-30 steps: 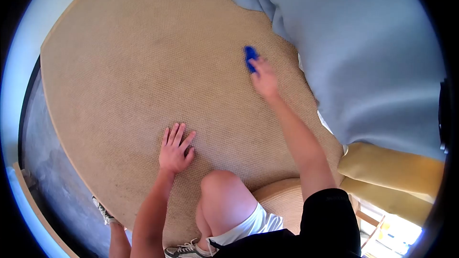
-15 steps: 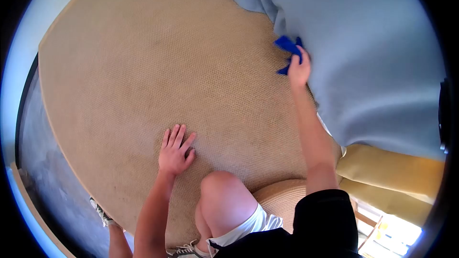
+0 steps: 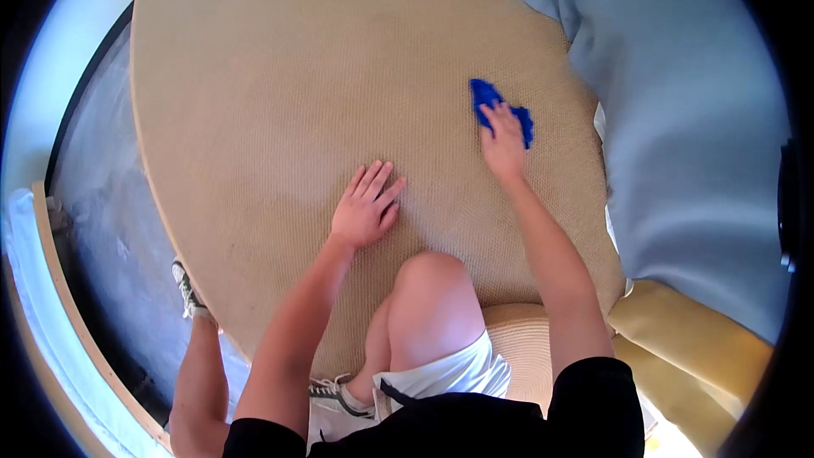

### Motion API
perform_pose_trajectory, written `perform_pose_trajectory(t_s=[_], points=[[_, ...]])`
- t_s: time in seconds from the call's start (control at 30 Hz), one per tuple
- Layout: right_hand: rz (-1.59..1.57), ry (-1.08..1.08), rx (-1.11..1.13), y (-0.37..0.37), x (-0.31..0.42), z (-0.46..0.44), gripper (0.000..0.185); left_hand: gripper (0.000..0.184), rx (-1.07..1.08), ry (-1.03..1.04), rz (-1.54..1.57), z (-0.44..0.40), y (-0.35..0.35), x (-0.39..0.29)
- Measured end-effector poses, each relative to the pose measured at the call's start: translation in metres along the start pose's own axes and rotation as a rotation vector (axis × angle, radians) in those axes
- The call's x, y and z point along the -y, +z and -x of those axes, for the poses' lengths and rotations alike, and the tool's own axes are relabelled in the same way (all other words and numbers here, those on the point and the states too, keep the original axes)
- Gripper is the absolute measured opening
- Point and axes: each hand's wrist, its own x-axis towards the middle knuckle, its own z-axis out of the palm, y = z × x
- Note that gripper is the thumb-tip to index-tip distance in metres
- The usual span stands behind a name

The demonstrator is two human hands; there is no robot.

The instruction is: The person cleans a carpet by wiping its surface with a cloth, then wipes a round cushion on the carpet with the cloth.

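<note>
My right hand (image 3: 504,146) presses a blue cloth (image 3: 482,99) against the tan woven carpet (image 3: 297,76). Parts of the cloth stick out in front of the fingers and to their right. Lower and to the left, my left hand (image 3: 362,212) lies flat on the carpet with its fingers spread and nothing in it. My bent knee is just below the left hand.
Grey-blue fabric (image 3: 678,119) hangs along the right side, with yellow fabric (image 3: 687,331) below it. A round ribbed mat (image 3: 524,348) lies by my knee. Grey floor (image 3: 110,178) and a wooden-edged frame (image 3: 72,297) are at the left.
My right hand has brought the blue cloth away from the fabric's edge and down onto the carpet. The view has shifted, so my left hand appears higher and farther right.
</note>
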Motion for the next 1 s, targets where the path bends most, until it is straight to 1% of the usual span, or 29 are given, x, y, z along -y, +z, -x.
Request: perform_pose_trajectory(t_s=[0.03, 0.07, 0.1, 0.13, 0.2, 0.23, 0.3, 0.37, 0.43, 0.47, 0.53, 0.57, 0.67, 0.8, 0.83, 0.87, 0.93, 0.97, 1.0], points=[[-0.006, -0.006, 0.007, 0.005, 0.029, 0.008, 0.043, 0.059, -0.05, -0.035, -0.011, 0.009, -0.001, -0.001], [-0.181, 0.02, 0.079, 0.007, 0.058, 0.016, 0.041, 0.058, -0.102, -0.065, -0.026, 0.015, -0.003, 0.001], [-0.353, 0.049, 0.151, 0.004, 0.074, 0.019, 0.04, 0.058, -0.103, -0.068, -0.028, 0.025, -0.006, 0.003], [-0.356, 0.045, 0.152, -0.005, 0.081, 0.018, 0.04, 0.059, -0.092, -0.098, -0.048, 0.043, -0.011, 0.004], [-0.667, 0.389, 0.147, -0.019, 0.092, 0.008, 0.038, 0.06, -0.098, -0.146, -0.073, 0.078, -0.017, 0.01], [-0.594, 0.293, -0.078, -0.004, 0.062, 0.003, 0.04, 0.059, -0.094, -0.203, -0.084, 0.094, -0.019, 0.012], [-0.545, 0.29, -0.093, -0.021, 0.043, -0.015, 0.041, 0.06, -0.054, -0.295, -0.111, 0.121, -0.016, 0.017], [-0.497, 0.285, -0.112, -0.022, 0.025, -0.029, 0.043, 0.061, -0.051, -0.303, -0.134, 0.133, -0.008, 0.021], [0.21, -0.181, -0.079, 0.0, 0.0, -0.034, 0.048, 0.06, -0.031, -0.32, -0.137, 0.131, -0.008, 0.022], [0.209, -0.193, -0.076, 0.009, 0.003, -0.035, 0.048, 0.06, -0.037, -0.33, -0.134, 0.129, -0.01, 0.022], [0.006, -0.021, 0.027, 0.023, 0.009, -0.029, 0.055, 0.06, -0.054, -0.317, -0.113, 0.131, -0.014, 0.021], [-0.006, 0.017, 0.021, 0.024, 0.023, -0.028, 0.058, 0.06, -0.055, -0.324, -0.109, 0.132, -0.014, 0.021], [-0.054, -0.046, -0.013, 0.045, 0.061, -0.016, 0.059, 0.06, -0.045, -0.324, -0.11, 0.131, -0.012, 0.021], [-0.031, -0.259, 0.111, 0.058, 0.132, 0.001, 0.055, 0.06, -0.058, -0.311, -0.115, 0.131, -0.013, 0.024], [-0.087, -0.277, 0.118, 0.066, 0.141, 0.004, 0.045, 0.06, -0.056, -0.315, -0.125, 0.131, -0.015, 0.021], [-0.081, -0.279, 0.113, 0.072, 0.145, 0.009, 0.045, 0.06, -0.063, -0.311, -0.123, 0.134, -0.013, 0.02], [-0.162, -0.322, 0.219, 0.077, 0.153, 0.009, 0.042, 0.06, -0.057, -0.296, -0.132, 0.135, -0.006, 0.027], [-0.284, -0.238, 0.245, 0.067, 0.161, 0.006, 0.041, 0.06, -0.066, -0.291, -0.135, 0.136, -0.006, 0.03], [-0.282, -0.241, 0.243, 0.06, 0.159, 0.003, 0.041, 0.06, -0.069, -0.279, -0.1, 0.14, -0.007, 0.031]])
